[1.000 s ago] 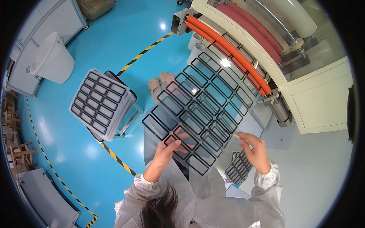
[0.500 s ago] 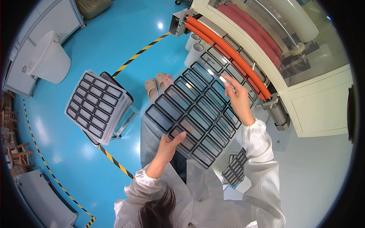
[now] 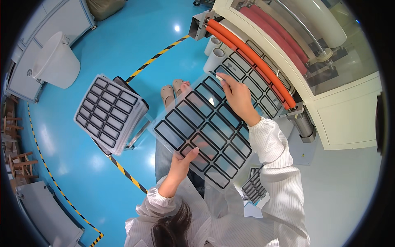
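Observation:
My left hand (image 3: 183,164) pinches the near left part of a clear plastic sheet (image 3: 214,140) printed with rows of black rectangular frames, thumb on top. The sheet slants over my lap. My right hand (image 3: 239,99) is closed round a slim cutter knife (image 3: 218,75); its dark, pointed tip lies by the sheet's far edge, and most of the handle is hidden in my fingers. Just beyond, more framed film (image 3: 257,84) hangs below the orange rollers (image 3: 251,61) of a machine. Whether the sheet and this film are joined I cannot tell.
On a stool at left lies a stack of framed sheets (image 3: 106,111). White film rolls (image 3: 214,59) stand by the machine (image 3: 345,111). A white bin (image 3: 61,66) is at far left. Framed pieces (image 3: 255,185) lie low by my right arm. Striped tape (image 3: 127,175) crosses the blue floor.
My right hand has moved left along the sheet's far edge with the knife. The overlapping frames seen before now show as single rows. My left hand keeps its hold.

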A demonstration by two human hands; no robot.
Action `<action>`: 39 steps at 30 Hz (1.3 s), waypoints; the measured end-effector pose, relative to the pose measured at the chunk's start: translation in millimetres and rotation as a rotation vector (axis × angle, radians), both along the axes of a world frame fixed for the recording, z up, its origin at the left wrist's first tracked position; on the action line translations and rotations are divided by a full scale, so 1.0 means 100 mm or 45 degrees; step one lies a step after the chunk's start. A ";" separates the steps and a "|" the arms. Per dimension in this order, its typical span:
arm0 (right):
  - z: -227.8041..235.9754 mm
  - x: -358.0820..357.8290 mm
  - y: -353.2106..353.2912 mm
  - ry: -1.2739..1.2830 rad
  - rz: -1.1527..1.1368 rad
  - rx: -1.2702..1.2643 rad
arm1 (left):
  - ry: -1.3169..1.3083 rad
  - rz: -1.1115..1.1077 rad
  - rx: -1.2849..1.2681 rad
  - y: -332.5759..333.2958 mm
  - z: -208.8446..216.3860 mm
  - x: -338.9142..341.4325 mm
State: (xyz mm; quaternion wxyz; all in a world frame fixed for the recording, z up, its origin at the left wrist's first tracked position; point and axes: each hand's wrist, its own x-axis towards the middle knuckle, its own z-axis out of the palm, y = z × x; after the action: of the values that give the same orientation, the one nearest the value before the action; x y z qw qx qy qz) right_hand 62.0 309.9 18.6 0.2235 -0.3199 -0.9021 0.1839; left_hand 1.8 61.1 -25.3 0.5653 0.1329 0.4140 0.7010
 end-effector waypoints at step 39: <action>0.90 2.17 -1.25 -0.762 0.051 -0.087 | -0.091 0.192 -0.070 -0.64 -0.19 -0.16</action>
State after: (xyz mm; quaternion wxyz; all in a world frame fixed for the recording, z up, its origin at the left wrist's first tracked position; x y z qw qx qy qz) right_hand 279.5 185.2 108.1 -0.0670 -0.3496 -0.9273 0.1161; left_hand -13.7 -3.1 -44.2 0.5288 0.0606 0.4214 0.7342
